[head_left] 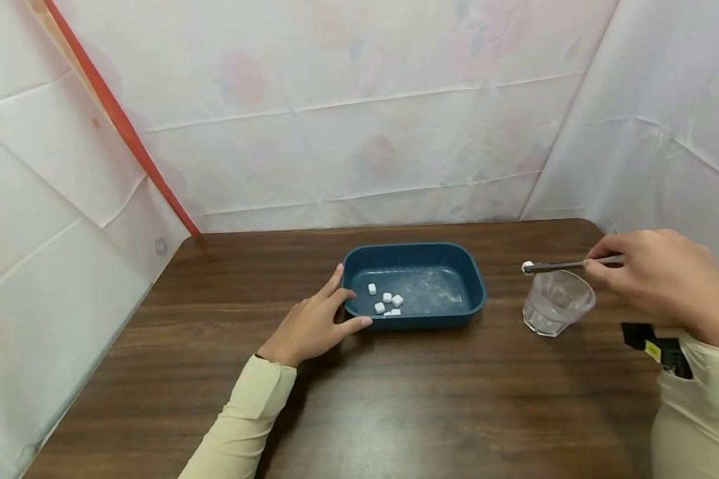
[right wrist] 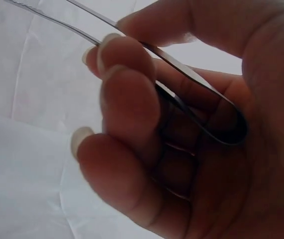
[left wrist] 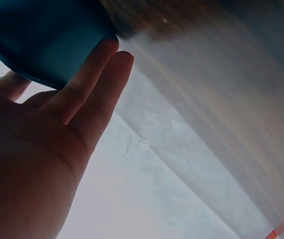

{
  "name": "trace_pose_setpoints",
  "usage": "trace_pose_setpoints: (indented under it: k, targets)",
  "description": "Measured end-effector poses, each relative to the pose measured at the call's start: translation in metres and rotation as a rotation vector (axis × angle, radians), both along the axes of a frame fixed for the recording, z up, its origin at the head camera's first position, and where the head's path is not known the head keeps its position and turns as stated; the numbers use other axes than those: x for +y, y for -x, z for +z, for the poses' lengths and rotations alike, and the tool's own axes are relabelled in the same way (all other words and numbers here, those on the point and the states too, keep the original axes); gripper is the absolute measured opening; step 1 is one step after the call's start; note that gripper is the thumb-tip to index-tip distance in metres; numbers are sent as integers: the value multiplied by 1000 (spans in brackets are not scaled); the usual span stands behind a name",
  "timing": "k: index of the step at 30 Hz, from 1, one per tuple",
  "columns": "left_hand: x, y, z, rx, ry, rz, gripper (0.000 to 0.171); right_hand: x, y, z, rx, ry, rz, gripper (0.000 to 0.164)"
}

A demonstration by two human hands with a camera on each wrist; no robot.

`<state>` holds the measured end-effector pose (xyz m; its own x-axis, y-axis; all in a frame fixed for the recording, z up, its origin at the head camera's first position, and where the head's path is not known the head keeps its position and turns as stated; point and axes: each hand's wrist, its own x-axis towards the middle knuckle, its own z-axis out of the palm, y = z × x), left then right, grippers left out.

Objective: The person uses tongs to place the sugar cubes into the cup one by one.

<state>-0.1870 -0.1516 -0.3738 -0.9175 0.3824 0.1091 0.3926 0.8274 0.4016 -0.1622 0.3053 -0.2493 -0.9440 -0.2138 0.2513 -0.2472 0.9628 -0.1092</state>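
My right hand (head_left: 662, 269) holds metal tweezers (head_left: 566, 265) between thumb and fingers. Their tips pinch a small white cube (head_left: 527, 267) above the left part of a clear faceted glass (head_left: 557, 309). In the right wrist view the tweezers' bent end (right wrist: 234, 130) lies against the palm, and the tips run out of frame. At the left end of a dark blue rectangular container (head_left: 419, 320), my left hand (head_left: 311, 326) grips the corner, one finger over the rim and the thumb along the front. Several white cubes (head_left: 387, 297) lie inside the container, toward its left side.
Container and glass stand on a dark wood-grain table (head_left: 431, 406), the glass to the right. White floral sheeting (head_left: 365, 106) hangs close behind the table's far edge and along both sides. A small black device (head_left: 674, 359) sits at my right cuff.
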Motion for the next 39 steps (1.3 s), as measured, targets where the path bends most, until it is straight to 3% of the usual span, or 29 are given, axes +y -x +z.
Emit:
trace_pose_setpoints:
  k: [10, 29, 39]
  targets:
    - [-6, 0, -1, 6, 1, 0, 75, 10, 0, 6, -18, -33, 9, 10]
    - [-6, 3, -2, 35, 23, -8, 76, 20, 9, -3, -114, -50, -16, 15]
    - [-6, 2, -2, 47, 27, -9, 76, 19, 7, -2, -86, -29, -15, 15]
